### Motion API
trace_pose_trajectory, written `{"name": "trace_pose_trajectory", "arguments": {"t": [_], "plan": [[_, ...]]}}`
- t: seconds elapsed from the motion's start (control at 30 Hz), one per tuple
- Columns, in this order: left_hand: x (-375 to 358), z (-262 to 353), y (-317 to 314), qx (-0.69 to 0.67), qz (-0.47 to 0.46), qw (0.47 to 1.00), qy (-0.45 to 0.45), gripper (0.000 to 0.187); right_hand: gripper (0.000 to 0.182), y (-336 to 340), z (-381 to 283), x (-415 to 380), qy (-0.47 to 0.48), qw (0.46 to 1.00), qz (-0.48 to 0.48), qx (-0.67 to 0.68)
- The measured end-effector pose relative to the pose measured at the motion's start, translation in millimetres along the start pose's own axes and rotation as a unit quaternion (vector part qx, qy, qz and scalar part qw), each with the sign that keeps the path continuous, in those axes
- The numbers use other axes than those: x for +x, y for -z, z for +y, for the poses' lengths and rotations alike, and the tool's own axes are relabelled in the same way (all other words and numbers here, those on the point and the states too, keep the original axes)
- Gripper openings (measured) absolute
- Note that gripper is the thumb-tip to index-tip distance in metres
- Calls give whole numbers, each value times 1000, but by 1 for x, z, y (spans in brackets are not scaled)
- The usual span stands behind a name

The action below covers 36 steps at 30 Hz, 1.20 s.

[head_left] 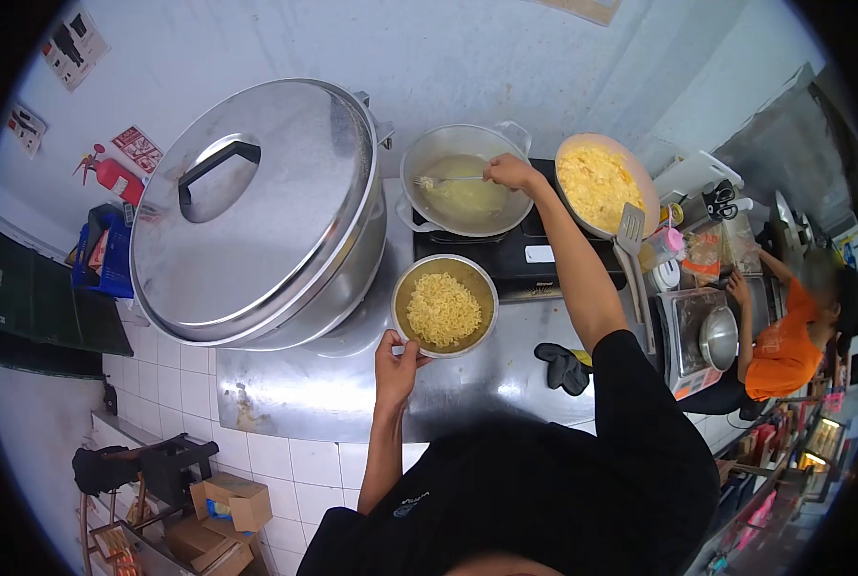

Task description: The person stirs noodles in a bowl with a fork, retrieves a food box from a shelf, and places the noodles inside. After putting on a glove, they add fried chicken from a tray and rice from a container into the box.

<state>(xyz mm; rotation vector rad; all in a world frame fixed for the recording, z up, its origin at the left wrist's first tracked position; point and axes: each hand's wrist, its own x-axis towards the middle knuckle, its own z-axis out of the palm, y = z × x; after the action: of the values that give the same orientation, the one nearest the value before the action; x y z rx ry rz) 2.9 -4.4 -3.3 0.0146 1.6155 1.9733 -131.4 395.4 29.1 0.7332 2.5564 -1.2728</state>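
My right hand [512, 172] is closed on the handle of a fork [458, 179], which reaches into a metal pot [419, 154]. A small clump of noodles [428, 182] clings to the fork's tines, above cloudy yellowish liquid [472, 198]. The pot stands on a black gas stove [506, 252]. My left hand [397, 361] grips the near-left rim of a metal bowl [491, 300], thumb at the rim. Cooked yellow noodles [443, 309] fill the bowl, which sits in front of the pot.
A huge lidded steamer pot [275, 221] takes up the left side. To the right are a pan of scrambled egg [597, 182], a slotted spatula [631, 230] and a dark glove [563, 369] on the steel table [304, 394]. A person in an orange shirt [784, 350] works farther right.
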Motion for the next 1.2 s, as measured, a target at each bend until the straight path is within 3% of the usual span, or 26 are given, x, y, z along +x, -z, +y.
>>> {"name": "trace_pose_trajectory", "arguments": {"t": [0.53, 0.6, 0.63, 0.73, 0.8, 0.87, 0.9, 1.0, 1.07, 1.2], "plan": [[21, 16, -16, 0, -20, 1000, -23, 12, 16, 74, -65, -140, 75, 997, 15, 22], [23, 16, -17, 6, -25, 999, -22, 11, 17, 71, -64, -160, 176, 983, 47, 0], [23, 15, -18, 10, -26, 999, -22, 10, 17, 68, -63, -173, 172, 984, 48, 2], [16, 14, -16, 22, -29, 999, -37, 9, 16, 31, -52, -209, 263, 958, 100, -61], [12, 9, -13, 24, -34, 999, -33, 10, 11, -6, -38, -235, 266, 933, 141, -197], [6, -1, -10, 25, -41, 999, -21, 10, 10, -33, -33, -268, 216, 908, 171, -315], [2, -7, -9, 54, -46, 997, -35, 11, 10, -43, -27, -282, 206, 912, 167, -313], [-9, -37, -11, 103, -72, 992, -35, 13, 13, -72, -2, -328, 139, 925, 82, -343], [-15, -61, -13, 93, -99, 991, -6, 15, 22, -99, 26, -345, 29, 946, -53, -319], [-29, -145, -17, 178, -123, 976, 12, 14, 26, -169, 106, -348, 10, 942, -25, -335]]}}
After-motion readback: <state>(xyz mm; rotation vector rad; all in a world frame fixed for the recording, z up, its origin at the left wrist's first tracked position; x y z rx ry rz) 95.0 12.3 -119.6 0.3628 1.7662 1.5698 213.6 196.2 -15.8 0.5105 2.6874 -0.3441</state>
